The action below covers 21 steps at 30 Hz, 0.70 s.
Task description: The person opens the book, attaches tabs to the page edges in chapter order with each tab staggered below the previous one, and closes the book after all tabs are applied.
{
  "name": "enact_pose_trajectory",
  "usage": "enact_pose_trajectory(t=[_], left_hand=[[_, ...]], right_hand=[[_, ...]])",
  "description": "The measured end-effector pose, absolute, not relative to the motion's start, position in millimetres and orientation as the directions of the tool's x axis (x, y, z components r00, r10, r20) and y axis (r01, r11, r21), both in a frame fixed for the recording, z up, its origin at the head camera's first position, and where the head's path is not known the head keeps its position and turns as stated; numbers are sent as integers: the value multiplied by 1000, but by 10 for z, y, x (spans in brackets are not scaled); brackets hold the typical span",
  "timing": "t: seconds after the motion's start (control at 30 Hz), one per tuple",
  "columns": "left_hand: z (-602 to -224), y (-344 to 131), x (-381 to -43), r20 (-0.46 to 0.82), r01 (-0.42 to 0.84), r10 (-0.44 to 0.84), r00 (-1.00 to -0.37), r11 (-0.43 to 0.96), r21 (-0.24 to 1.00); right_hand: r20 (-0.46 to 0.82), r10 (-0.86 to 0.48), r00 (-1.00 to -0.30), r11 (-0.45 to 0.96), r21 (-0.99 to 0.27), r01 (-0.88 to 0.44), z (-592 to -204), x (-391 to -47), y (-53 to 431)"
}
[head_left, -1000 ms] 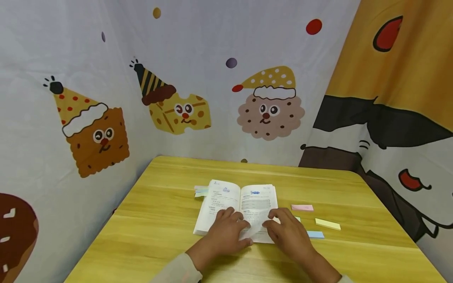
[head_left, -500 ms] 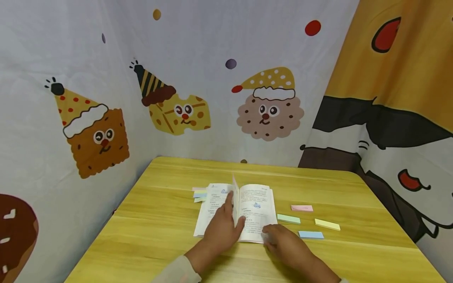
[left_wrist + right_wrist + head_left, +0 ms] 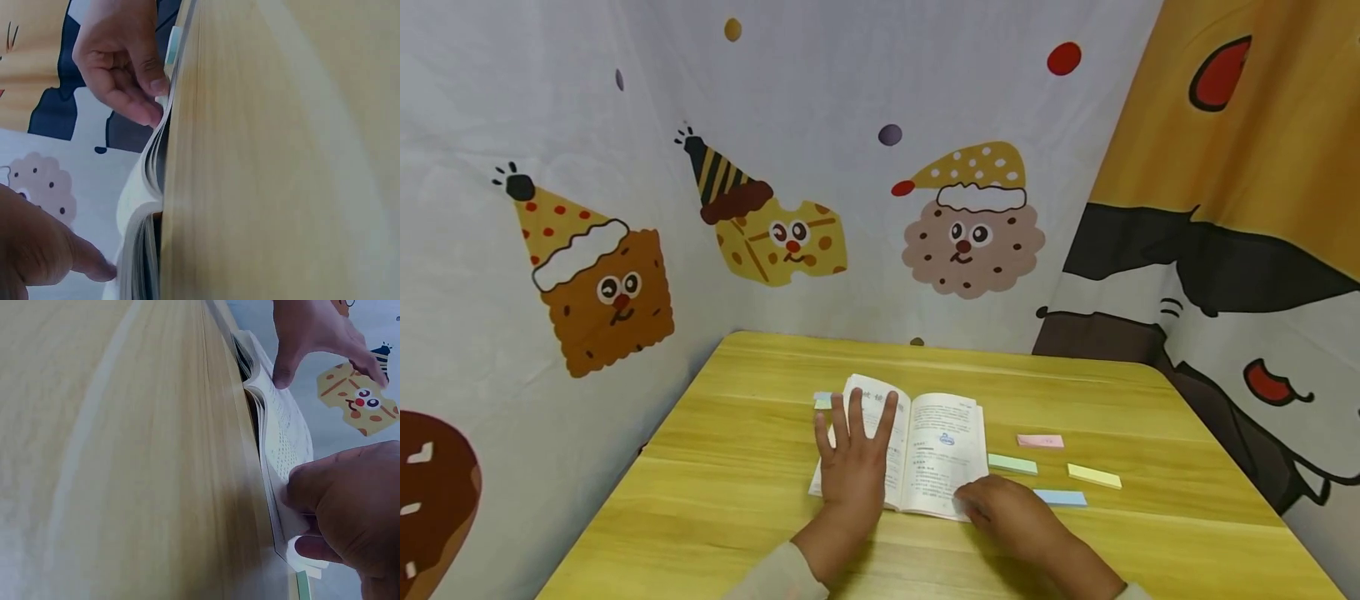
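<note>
An open book [image 3: 943, 458] lies on the table, its printed pages facing up. My left hand [image 3: 852, 477] is spread over the left page with straight fingers. At the lower right corner of the right page, my right hand [image 3: 1011, 517] pinches the page edge between thumb and curled fingers; the right wrist view shows the page [image 3: 294, 519] lifted a little there. Sticky tabs [image 3: 822, 400] poke out past the book's left edge, partly hidden. In the left wrist view the book's bottom edge [image 3: 140, 250] appears side-on, with the left thumb near it.
Right of the book lie pads of sticky tabs: pink [image 3: 1041, 440], green [image 3: 1012, 464], yellow [image 3: 1093, 476] and blue [image 3: 1060, 497], the blue one partly behind the right hand. Around the wooden table [image 3: 715, 467] hangs a printed curtain [image 3: 850, 83].
A leaf that stood upright at the middle has been turned onto the left side. My left hand has moved left and flattened over it. My right hand stays at the right page's lower corner.
</note>
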<state>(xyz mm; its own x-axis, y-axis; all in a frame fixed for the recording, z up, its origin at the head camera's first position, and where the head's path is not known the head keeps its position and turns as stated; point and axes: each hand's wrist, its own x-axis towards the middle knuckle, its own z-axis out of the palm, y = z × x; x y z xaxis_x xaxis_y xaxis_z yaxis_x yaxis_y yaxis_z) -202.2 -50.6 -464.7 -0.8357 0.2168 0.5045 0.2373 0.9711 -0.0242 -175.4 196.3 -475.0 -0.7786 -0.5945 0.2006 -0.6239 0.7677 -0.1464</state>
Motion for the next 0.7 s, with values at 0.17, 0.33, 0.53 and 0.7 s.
enact_pose_trajectory(t=[0.17, 0.33, 0.53, 0.7], left_hand=[[-4682, -498, -1979, 397, 559, 538, -744, 826, -70], [-4733, -468, -1963, 287, 677, 647, -706, 736, 8], [-4762, -434, -1978, 254, 662, 629, -735, 747, 66], [-4760, -429, -1988, 254, 657, 621, -741, 749, 86]], right_hand=[[220, -596, -772, 774, -99, -626, -4740, -1754, 1952], [359, -572, -738, 769, -79, -634, -4725, -1752, 1941], [557, -560, -614, 731, -18, -682, -4663, -1760, 1919], [570, -515, -641, 759, -46, -650, -4675, -1737, 1913]])
